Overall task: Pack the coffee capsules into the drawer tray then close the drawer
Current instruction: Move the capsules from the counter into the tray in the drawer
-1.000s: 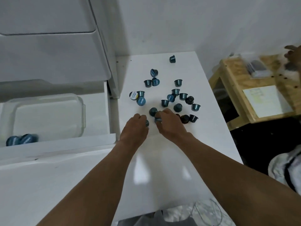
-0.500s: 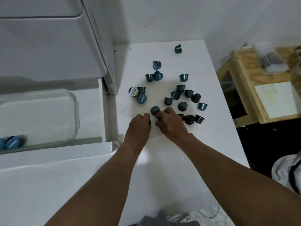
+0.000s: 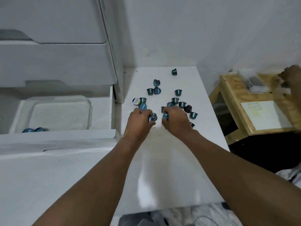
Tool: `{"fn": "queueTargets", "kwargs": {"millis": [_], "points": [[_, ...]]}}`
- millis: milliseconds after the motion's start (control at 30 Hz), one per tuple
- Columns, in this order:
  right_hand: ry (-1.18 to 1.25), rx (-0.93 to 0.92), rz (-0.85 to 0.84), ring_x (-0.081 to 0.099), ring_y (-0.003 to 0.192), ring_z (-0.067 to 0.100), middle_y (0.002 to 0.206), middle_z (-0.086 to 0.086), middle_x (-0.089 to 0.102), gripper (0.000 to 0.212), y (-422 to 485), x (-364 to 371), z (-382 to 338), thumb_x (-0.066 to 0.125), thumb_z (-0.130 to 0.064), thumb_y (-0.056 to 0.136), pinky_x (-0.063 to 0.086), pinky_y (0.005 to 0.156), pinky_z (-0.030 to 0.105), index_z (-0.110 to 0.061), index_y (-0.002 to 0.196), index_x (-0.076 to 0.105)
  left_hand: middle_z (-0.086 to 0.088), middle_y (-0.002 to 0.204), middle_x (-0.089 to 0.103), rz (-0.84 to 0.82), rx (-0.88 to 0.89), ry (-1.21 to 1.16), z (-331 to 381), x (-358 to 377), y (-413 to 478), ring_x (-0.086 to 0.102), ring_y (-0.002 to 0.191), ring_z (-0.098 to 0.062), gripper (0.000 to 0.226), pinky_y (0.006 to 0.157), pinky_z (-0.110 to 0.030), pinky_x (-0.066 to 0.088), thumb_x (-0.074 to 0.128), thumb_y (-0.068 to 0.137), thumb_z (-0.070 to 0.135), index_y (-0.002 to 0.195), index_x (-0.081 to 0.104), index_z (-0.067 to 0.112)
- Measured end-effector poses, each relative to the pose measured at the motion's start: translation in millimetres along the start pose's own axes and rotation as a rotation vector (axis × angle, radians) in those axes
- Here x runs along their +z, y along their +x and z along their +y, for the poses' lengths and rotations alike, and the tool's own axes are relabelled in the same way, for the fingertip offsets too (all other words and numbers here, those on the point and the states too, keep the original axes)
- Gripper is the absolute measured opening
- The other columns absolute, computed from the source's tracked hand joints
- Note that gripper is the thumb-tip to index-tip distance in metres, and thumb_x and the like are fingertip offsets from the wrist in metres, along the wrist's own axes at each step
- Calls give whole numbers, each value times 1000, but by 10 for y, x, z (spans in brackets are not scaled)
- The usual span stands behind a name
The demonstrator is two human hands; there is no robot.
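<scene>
Several dark teal coffee capsules [image 3: 178, 92] lie scattered on the white table [image 3: 162, 152]. My left hand [image 3: 138, 122] curls round a capsule [image 3: 152, 117] at the near edge of the scatter. My right hand [image 3: 176, 120] grips another capsule [image 3: 165, 116] beside it. To the left, the open white drawer [image 3: 65, 136] holds a clear plastic tray [image 3: 61, 115], and two blue capsules [image 3: 35, 130] lie at the tray's near left corner.
Shut white drawers [image 3: 57, 62] rise above the open one. A wooden stool [image 3: 254, 108] with a paper sheet stands right of the table, and another person's hand [image 3: 291, 75] reaches over its far corner. Cloth lies at the bottom edge.
Both hands have closed on capsules and lifted them slightly off the table. The camera has tilted, so the table and drawer sit lower in view.
</scene>
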State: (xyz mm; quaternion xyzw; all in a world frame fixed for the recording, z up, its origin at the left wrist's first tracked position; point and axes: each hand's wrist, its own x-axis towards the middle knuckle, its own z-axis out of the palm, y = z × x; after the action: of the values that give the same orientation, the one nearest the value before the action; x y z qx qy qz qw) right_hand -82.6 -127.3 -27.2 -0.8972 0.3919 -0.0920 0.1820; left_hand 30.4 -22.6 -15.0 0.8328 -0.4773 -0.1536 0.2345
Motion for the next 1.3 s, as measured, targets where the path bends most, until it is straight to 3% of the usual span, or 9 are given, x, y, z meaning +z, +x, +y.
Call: {"fn": "queueTargets", "kwargs": {"millis": [233,367,567,733,967,1100,1300], "points": [[68,-81,11,54,104,37,114,15,52,38,-352,-586,-566,55,-13,87,44,83,36,-20,124,57,-9,113,53,282,-21,-37,136,-705,-656,61,93,-26,36,89,-31,48,64,88,23,124,60,19],[99,-193,15,54,104,33,117,14,52,42,-551,-730,-1014,54,-9,87,39,79,30,-19,128,54,-7,116,55,410,-54,33,34,-1088,-1032,59,99,-26,32,88,-33,45,58,90,17,122,61,19],[125,-278,45,55,90,29,98,6,53,22,-678,-744,-1698,55,-8,83,39,70,32,-13,104,53,-6,119,54,470,-125,-42,-328,-1577,-1326,57,103,-25,40,91,-34,45,72,82,18,119,57,15],[123,-303,43,53,94,28,109,9,52,32,-565,-524,-2285,57,-4,84,38,75,27,-14,114,55,-5,115,54,462,-138,-94,-875,-1889,-1337,54,97,-18,40,86,-22,41,76,78,22,116,61,20],[162,-245,43,53,101,25,114,10,53,34,-296,47,-3164,62,-10,86,34,79,21,-15,119,57,-4,123,60,367,-72,-95,-1847,-2331,-1143,59,106,-20,44,92,-26,44,70,84,21,125,56,19],[138,-189,30,55,97,27,108,10,57,32,-155,337,-3451,61,-9,83,39,77,27,-14,114,57,-3,104,65,280,-82,-100,-2271,-2473,-1015,57,85,-15,35,76,-21,40,72,80,16,113,59,16],[50,-105,-77,57,99,31,115,11,56,37,159,727,-3487,60,-5,80,38,75,26,-15,116,58,-6,111,64,166,-41,-56,-2696,-2413,-710,57,99,-21,40,83,-24,42,70,75,11,113,61,18]]}}
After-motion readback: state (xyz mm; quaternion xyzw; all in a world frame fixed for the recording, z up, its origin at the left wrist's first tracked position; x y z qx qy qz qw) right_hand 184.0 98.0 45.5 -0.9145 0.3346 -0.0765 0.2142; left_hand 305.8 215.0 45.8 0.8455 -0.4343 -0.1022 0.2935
